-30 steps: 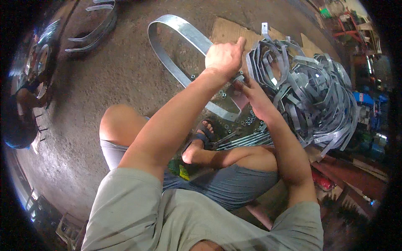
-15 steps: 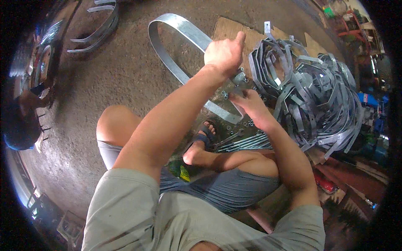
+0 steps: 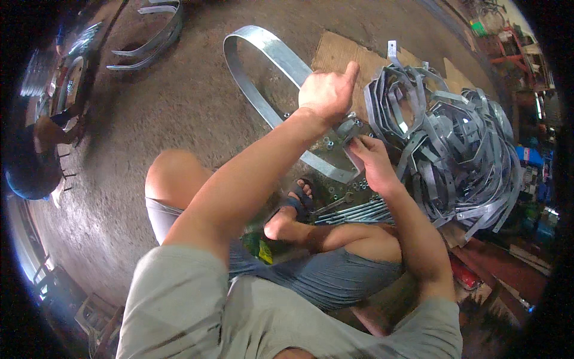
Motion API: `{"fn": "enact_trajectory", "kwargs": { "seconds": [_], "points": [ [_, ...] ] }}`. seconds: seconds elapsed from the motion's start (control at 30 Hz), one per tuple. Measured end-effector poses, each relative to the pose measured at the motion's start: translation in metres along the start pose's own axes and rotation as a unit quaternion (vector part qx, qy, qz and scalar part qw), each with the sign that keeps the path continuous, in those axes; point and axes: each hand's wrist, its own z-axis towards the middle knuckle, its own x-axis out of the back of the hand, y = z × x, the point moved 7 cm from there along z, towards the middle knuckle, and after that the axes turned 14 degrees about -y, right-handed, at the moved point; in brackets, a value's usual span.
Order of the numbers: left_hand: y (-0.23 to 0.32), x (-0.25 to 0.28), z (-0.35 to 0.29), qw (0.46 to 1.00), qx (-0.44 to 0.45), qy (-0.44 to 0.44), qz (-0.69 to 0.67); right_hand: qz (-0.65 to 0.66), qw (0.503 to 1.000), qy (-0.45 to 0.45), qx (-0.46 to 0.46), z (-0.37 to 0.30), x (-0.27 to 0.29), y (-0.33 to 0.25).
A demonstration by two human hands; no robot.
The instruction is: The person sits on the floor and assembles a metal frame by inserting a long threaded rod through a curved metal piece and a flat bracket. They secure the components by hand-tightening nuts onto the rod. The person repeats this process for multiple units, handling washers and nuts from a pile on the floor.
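Observation:
A wide grey metal band (image 3: 263, 39), bent into a long open loop, stands on edge in front of me. My left hand (image 3: 327, 94) is closed round its right-hand end, one digit sticking out past the grip. Below it, the fingers of my right hand (image 3: 378, 163) pinch together at the bent tab (image 3: 354, 158) of the band's lower end; anything small between them is hidden. A nut-and-bolt piece (image 3: 353, 119) shows just under my left hand. Loose nuts (image 3: 329, 145) lie on the floor nearby.
To the right, a large heap of bent metal clamps (image 3: 457, 143) rests partly on flat cardboard (image 3: 338, 55). Threaded rods (image 3: 353, 213) and a spanner (image 3: 335, 202) lie beside my sandalled foot (image 3: 299, 197). Curved bands (image 3: 170, 36) lie far left. Another person in a blue cap (image 3: 27, 182) crouches at the left.
My right hand has moved from the loose nuts to the bent tab, its fingers closing there. My left hand keeps its grip on the band. The whole view has shifted slightly.

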Motion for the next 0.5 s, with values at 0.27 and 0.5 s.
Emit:
{"fn": "enact_trajectory", "kwargs": {
  "seconds": [0.27,0.5],
  "points": [
    [0.003,-0.009,0.004,1.0,-0.002,0.003,-0.001,0.018,1.0,-0.012,0.009,0.017,0.001,-0.018],
    [0.0,-0.007,0.002,1.0,0.004,0.016,-0.014,-0.063,0.997,-0.009,0.052,0.013,0.0,-0.039]
  ]
}}
